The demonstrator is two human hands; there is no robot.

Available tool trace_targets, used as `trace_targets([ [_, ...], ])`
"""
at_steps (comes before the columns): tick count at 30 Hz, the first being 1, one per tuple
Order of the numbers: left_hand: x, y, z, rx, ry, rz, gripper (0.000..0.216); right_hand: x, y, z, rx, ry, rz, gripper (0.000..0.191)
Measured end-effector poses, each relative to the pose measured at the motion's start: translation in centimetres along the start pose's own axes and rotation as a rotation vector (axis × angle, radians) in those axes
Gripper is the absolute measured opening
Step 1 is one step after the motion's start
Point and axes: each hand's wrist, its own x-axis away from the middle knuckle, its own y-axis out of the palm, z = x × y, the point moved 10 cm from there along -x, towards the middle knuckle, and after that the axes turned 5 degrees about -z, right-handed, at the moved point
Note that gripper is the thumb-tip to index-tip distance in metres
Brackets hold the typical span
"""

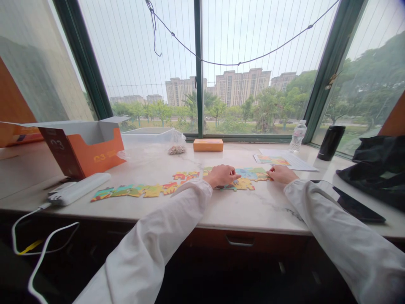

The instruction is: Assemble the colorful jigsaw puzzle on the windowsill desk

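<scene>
A colourful jigsaw puzzle lies on a pale marble sill [247, 207]. A joined section [249, 174] sits in the middle, and a row of loose pieces [139, 191] stretches to the left. My left hand [221, 175] rests curled on the joined section's left part, fingers pressing on the pieces. At the section's right edge, my right hand [281, 174] lies with its fingers touching the pieces. Both arms wear white sleeves. Whether either hand grips a piece is hidden.
An open orange box [85, 147] stands at the left, with a white power bank [79, 188] and cable before it. Behind are a clear plastic tray [148, 136], a small orange box [208, 145], a picture sheet [272, 160], a water bottle [298, 136], a black cup [330, 142], a phone [359, 207] and a black bag [376, 169].
</scene>
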Motion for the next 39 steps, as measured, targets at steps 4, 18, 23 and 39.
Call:
trace_targets([
  [4,0.2,-1.1,-0.1,-0.07,-0.001,0.045,0.041,0.0,-0.2,-0.2,-0.008,-0.001,0.014,0.037],
  [18,5.7,-9.4,-12.7,-0.126,0.013,-0.31,0.034,1.3,-3.2,-2.5,-0.095,-0.133,0.235,0.034],
  [23,9.0,-7.6,-22.4,-0.029,-0.261,-0.438,0.062,1.1,-2.6,-2.7,-0.127,-0.172,0.223,0.032],
  [39,8.6,-4.2,-25.1,0.087,-0.188,-0.378,0.067,6.3,-1.3,-23.9,-0.222,-0.774,-0.006,0.044],
])
